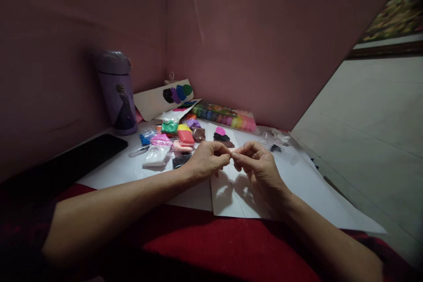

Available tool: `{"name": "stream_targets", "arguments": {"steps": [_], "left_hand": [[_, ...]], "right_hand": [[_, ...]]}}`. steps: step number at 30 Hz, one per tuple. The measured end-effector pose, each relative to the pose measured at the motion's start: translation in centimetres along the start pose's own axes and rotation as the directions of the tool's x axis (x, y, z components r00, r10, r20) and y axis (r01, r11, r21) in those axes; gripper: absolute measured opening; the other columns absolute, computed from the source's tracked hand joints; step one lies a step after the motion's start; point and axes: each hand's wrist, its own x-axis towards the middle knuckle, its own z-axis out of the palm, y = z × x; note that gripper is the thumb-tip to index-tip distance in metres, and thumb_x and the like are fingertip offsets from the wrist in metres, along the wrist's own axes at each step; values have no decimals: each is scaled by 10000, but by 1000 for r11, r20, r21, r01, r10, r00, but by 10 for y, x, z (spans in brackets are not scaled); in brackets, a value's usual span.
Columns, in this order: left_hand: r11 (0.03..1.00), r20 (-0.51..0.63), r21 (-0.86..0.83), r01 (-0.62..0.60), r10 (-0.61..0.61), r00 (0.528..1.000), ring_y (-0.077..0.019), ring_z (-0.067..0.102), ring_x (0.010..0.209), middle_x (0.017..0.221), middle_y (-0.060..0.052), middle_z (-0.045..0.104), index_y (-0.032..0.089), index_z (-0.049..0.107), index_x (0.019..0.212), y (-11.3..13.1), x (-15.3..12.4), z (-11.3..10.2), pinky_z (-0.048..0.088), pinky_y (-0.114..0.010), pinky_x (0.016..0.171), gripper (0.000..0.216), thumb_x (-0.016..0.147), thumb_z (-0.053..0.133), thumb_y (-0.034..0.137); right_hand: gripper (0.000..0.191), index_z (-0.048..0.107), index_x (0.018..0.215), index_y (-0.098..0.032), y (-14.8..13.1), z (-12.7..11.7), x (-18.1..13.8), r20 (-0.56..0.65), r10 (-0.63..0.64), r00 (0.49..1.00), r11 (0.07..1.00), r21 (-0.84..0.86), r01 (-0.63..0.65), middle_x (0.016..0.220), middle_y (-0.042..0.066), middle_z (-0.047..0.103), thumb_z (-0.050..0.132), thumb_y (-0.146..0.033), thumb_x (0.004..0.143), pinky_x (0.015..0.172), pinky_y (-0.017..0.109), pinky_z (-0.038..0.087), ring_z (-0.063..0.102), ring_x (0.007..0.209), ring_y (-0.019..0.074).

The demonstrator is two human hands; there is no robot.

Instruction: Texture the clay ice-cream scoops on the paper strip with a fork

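Observation:
My left hand (209, 159) and my right hand (256, 162) meet fingertip to fingertip above a white card (228, 205). Both are closed in a pinch, and whatever lies between the fingertips is too small to make out. At the card's far end are scalloped patches of pink (220, 131), black (220, 137) and brown that look like modelling clay. A thin line runs down the card under my hands, whose shadows fall on it. Close to my left hand lies a black clay packet (181, 161).
Several bagged clay packets, among them green (169, 127), red (186, 138) and white (156, 156), lie left of centre. Behind are a clear box of coloured clay (224, 116) and a decorated card (155, 101). A purple tumbler (117, 97) and a black phone-like slab (92, 152) stand left.

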Motion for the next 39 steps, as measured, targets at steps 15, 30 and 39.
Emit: {"name": "stream_targets", "arguments": {"steps": [15, 30, 39], "left_hand": [[994, 15, 89, -66, 65, 998, -74, 447, 437, 554, 38, 491, 135, 598, 693, -2, 0, -4, 345, -208, 417, 111, 729, 548, 227], [997, -182, 27, -77, 81, 980, -45, 401, 432, 496, 50, 474, 143, 511, 554, 1, 1, -3, 306, -181, 435, 135, 688, 515, 125], [980, -105, -192, 49, -70, 992, -52, 385, 374, 451, 42, 474, 111, 565, 686, -4, 7, -5, 267, -184, 375, 130, 807, 570, 157]], "right_hand": [[205, 583, 695, -178, 8, -7, 1, 56, -132, 990, 989, -61, 135, 662, -23, 636, 787, -196, 702, 492, 222, 415, 536, 532, 88], [150, 596, 789, -192, 3, 5, -8, 61, -261, 963, 965, 2, 261, 838, 22, 730, 725, -128, 747, 599, 266, 535, 662, 701, 142], [293, 596, 805, -177, -1, 0, -2, -33, 83, 996, 968, 239, -73, 766, 32, 730, 816, -151, 613, 550, 181, 511, 633, 634, 99]]}}
